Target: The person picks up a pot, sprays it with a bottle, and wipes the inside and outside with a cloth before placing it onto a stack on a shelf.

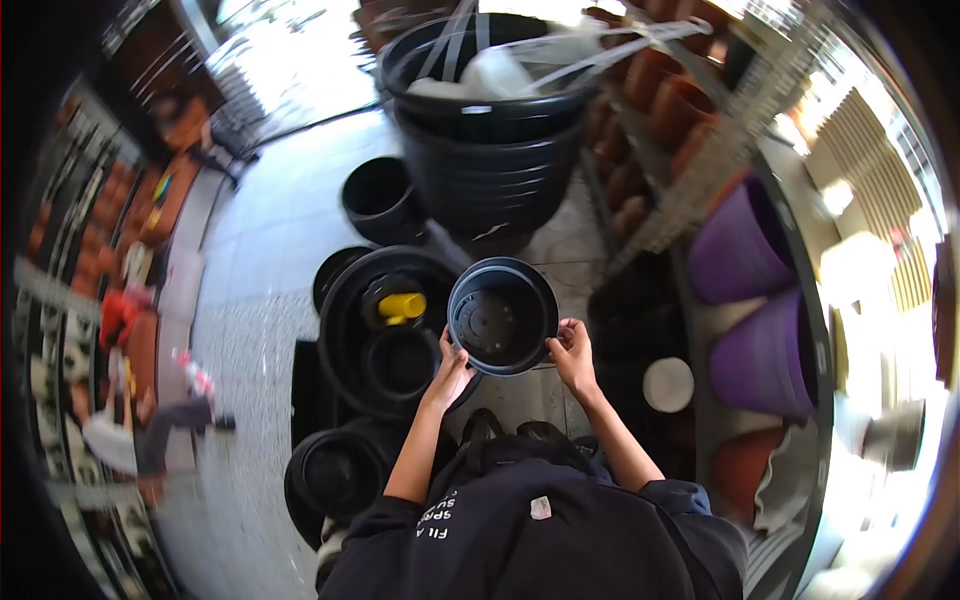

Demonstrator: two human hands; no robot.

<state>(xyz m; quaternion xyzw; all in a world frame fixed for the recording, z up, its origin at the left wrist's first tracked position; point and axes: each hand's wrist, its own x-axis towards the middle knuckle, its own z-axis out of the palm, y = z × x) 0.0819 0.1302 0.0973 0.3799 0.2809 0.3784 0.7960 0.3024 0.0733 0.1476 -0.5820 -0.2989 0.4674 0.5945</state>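
A round black plastic plant pot (492,322) is held up in front of me, its open mouth facing me and small drainage holes showing in its base. My left hand (453,372) grips its lower left side. At the lower right rim, the bent fingers of my right hand (572,356) pinch the edge. Just left of the pot stands a wide black tub (338,345) with a smaller black pot (401,362) and a yellow object (401,307) inside.
Large stacked black tubs (490,165) stand ahead, with white straps and wrapping on top. Another black pot (343,472) sits lower left. Purple pots (762,355) line the right shelf, near a white round item (668,385). A person (150,440) is by the left shelves.
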